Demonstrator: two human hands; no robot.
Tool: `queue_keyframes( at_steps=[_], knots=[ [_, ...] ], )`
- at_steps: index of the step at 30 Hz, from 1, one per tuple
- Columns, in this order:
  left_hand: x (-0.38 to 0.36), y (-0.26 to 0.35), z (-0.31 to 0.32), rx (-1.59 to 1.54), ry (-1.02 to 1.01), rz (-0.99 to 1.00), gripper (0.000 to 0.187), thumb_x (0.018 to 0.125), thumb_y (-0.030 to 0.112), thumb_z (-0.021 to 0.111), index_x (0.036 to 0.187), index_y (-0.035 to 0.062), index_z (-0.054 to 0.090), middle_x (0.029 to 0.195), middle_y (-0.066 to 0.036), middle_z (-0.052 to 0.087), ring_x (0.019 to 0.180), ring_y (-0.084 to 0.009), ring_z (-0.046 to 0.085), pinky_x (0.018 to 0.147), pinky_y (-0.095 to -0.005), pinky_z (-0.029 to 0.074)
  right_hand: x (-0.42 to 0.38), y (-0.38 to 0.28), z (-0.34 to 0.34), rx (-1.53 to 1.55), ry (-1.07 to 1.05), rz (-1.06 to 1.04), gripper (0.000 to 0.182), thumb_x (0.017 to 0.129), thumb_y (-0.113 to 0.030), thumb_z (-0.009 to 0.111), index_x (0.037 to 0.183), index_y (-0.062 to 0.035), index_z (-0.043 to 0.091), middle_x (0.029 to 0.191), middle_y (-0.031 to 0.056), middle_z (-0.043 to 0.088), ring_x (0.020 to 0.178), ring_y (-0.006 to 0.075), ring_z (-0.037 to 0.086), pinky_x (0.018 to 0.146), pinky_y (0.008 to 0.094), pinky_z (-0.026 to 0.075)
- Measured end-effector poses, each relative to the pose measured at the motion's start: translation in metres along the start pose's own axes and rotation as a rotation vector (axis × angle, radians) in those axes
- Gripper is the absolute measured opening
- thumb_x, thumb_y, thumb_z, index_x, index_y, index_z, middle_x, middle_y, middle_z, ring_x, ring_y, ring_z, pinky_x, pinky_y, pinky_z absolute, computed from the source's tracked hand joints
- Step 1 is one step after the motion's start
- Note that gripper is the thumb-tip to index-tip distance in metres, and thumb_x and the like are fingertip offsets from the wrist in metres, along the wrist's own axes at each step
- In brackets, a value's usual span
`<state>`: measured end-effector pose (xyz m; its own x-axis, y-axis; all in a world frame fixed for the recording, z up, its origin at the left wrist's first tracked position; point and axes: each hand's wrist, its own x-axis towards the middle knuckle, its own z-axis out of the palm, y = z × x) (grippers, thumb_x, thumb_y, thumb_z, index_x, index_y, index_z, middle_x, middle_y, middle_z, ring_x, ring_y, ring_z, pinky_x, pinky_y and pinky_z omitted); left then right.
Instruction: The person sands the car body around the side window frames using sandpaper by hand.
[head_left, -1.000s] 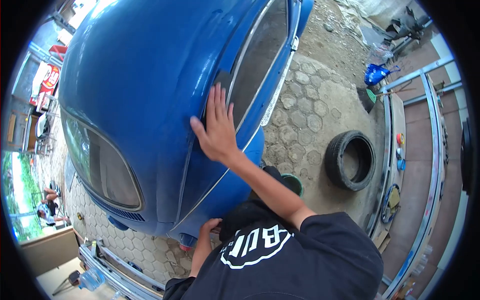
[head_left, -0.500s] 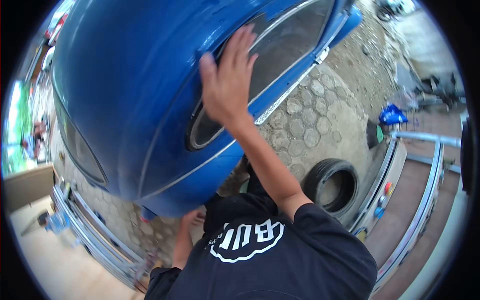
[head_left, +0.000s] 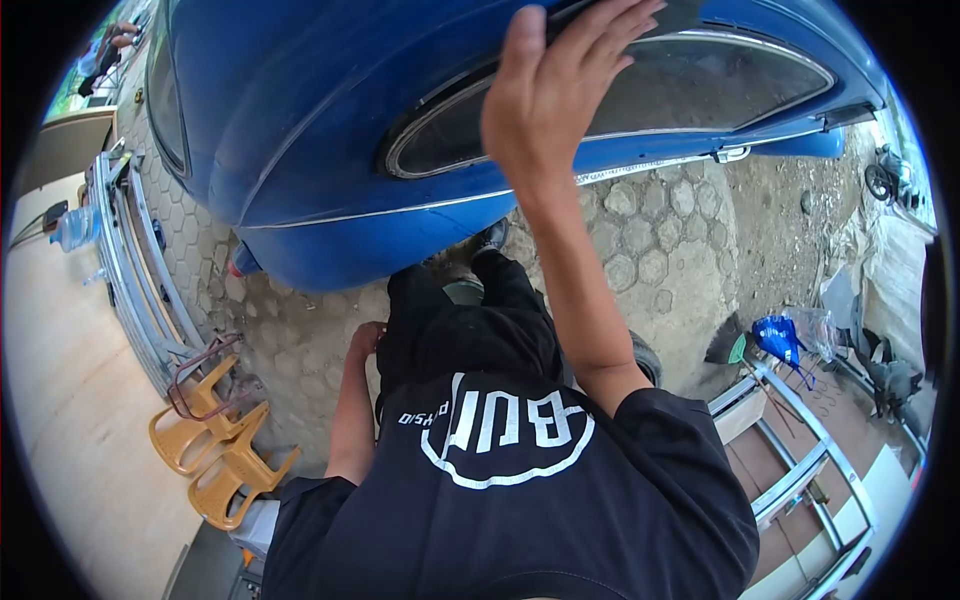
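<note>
My right hand (head_left: 560, 100) reaches out over the blue car body (head_left: 330, 120), fingers stretched and the thumb held apart. It lies along the body above the side window (head_left: 690, 85), which has a bright metal trim. A dark grey flat patch (head_left: 680, 14) shows beside the fingertips; whether the hand holds it I cannot tell. Low at my side, my left hand (head_left: 370, 335) is beside the black trousers (head_left: 465, 340), its fingers loose and partly hidden, with nothing visible in it.
Metal frames stand left (head_left: 150, 270) and right (head_left: 825, 450). Orange plastic chairs (head_left: 235, 475) are at lower left, near a wooden board (head_left: 70, 380). A tyre (head_left: 648, 362) shows partly behind my right arm. A blue bag (head_left: 778, 340) lies on the right, beyond the paving (head_left: 640, 230).
My view has turned, so the car sits higher and its window runs more level. My right hand appears higher and further right, still over the body. My left hand appears higher beside my leg.
</note>
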<state>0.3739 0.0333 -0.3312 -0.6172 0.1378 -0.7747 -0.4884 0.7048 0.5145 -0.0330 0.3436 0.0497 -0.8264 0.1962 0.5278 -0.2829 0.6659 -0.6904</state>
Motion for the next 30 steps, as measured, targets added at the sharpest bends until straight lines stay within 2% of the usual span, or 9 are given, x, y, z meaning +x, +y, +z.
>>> queue_keyframes(
  at_steps=[1, 4, 7, 11, 16, 18, 20, 25, 30],
  knots=[
    [0.000, -0.023, 0.013, 0.300, -0.053, 0.261, 0.037, 0.091, 0.032, 0.060, 0.113, 0.0067, 0.075, 0.093, -0.010, 0.074, 0.085, -0.0259, 0.071, 0.081, -0.0418, 0.055, -0.014, -0.007, 0.003, -0.023, -0.062, -0.021, 0.082, 0.106, -0.048, 0.035, 0.158, 0.0086, 0.007, 0.165, 0.0321, 0.003, 0.154, 0.0476, 0.004, 0.120, 0.0628, 0.007],
    [0.010, -0.071, 0.061, -0.157, -0.021, -0.128, 0.036, 0.089, 0.030, 0.064, 0.113, 0.0054, 0.074, 0.089, -0.011, 0.074, 0.086, -0.0233, 0.072, 0.078, -0.0409, 0.056, -0.022, -0.009, 0.002, -0.089, -0.113, -0.003, 0.081, 0.107, -0.047, 0.033, 0.158, 0.0082, 0.005, 0.166, 0.0304, 0.001, 0.154, 0.0477, 0.002, 0.121, 0.0618, 0.007],
    [-0.003, -0.009, 0.032, -0.320, -0.014, -0.352, 0.035, 0.087, 0.030, 0.066, 0.111, 0.0053, 0.075, 0.087, -0.011, 0.074, 0.086, -0.0207, 0.072, 0.070, -0.0395, 0.057, 0.018, -0.005, -0.007, -0.052, 0.081, 0.145, 0.077, 0.108, -0.045, 0.029, 0.159, 0.0070, 0.004, 0.167, 0.0275, -0.001, 0.154, 0.0454, 0.001, 0.122, 0.0589, 0.005],
    [0.024, -0.001, -0.007, -0.185, -0.126, -0.142, 0.037, 0.089, 0.031, 0.063, 0.114, 0.0057, 0.074, 0.094, -0.011, 0.074, 0.084, -0.0209, 0.071, 0.065, -0.0374, 0.057, -0.010, -0.010, 0.009, -0.061, 0.038, 0.015, 0.076, 0.109, -0.044, 0.028, 0.158, 0.0073, 0.001, 0.164, 0.0343, -0.003, 0.152, 0.0504, -0.004, 0.120, 0.0641, 0.007],
    [0.043, 0.021, -0.042, -0.550, -0.064, -0.452, 0.044, 0.092, 0.034, 0.057, 0.126, 0.0101, 0.069, 0.111, -0.011, 0.071, 0.093, -0.0256, 0.069, 0.078, -0.0441, 0.056, -0.007, -0.001, 0.009, -0.199, 0.005, -0.043, 0.071, 0.110, -0.038, 0.028, 0.157, 0.0083, 0.002, 0.161, 0.0393, -0.001, 0.151, 0.0535, -0.005, 0.119, 0.0672, 0.010],
    [0.043, 0.030, -0.061, -0.540, -0.132, -0.419, 0.046, 0.093, 0.037, 0.054, 0.130, 0.0114, 0.066, 0.117, -0.010, 0.069, 0.101, -0.0275, 0.067, 0.087, -0.0475, 0.053, 0.012, 0.022, 0.006, -0.430, 0.086, -0.093, 0.073, 0.109, -0.040, 0.029, 0.157, 0.0085, 0.002, 0.163, 0.0355, 0.001, 0.152, 0.0506, 0.000, 0.120, 0.0629, 0.009],
    [0.048, 0.034, -0.081, -0.530, -0.201, -0.406, 0.049, 0.093, 0.039, 0.052, 0.131, 0.0117, 0.065, 0.123, -0.010, 0.067, 0.108, -0.0285, 0.065, 0.093, -0.0494, 0.050, 0.039, -0.004, -0.002, -0.032, 0.217, 0.158, 0.075, 0.109, -0.044, 0.027, 0.159, 0.0066, 0.001, 0.167, 0.0268, -0.002, 0.154, 0.0445, -0.001, 0.123, 0.0555, 0.004],
    [0.052, 0.020, -0.088, -0.527, -0.301, -0.465, 0.052, 0.092, 0.040, 0.051, 0.135, 0.0110, 0.059, 0.130, -0.011, 0.062, 0.117, -0.0310, 0.060, 0.098, -0.0510, 0.048, -0.013, -0.030, 0.017, -0.068, 0.042, 0.096, 0.082, 0.108, -0.053, 0.025, 0.159, 0.0070, 0.000, 0.167, 0.0267, -0.001, 0.156, 0.0400, -0.002, 0.124, 0.0533, 0.003],
    [0.047, 0.034, -0.094, -0.357, -0.316, -0.551, 0.051, 0.093, 0.040, 0.050, 0.134, 0.0102, 0.059, 0.129, -0.011, 0.062, 0.115, -0.0310, 0.060, 0.100, -0.0512, 0.046, 0.059, 0.032, -0.015, 0.048, 0.234, 0.266, 0.079, 0.109, -0.051, 0.023, 0.159, 0.0066, 0.002, 0.168, 0.0248, -0.002, 0.156, 0.0375, -0.002, 0.125, 0.0469, 0.002]
  ],
)
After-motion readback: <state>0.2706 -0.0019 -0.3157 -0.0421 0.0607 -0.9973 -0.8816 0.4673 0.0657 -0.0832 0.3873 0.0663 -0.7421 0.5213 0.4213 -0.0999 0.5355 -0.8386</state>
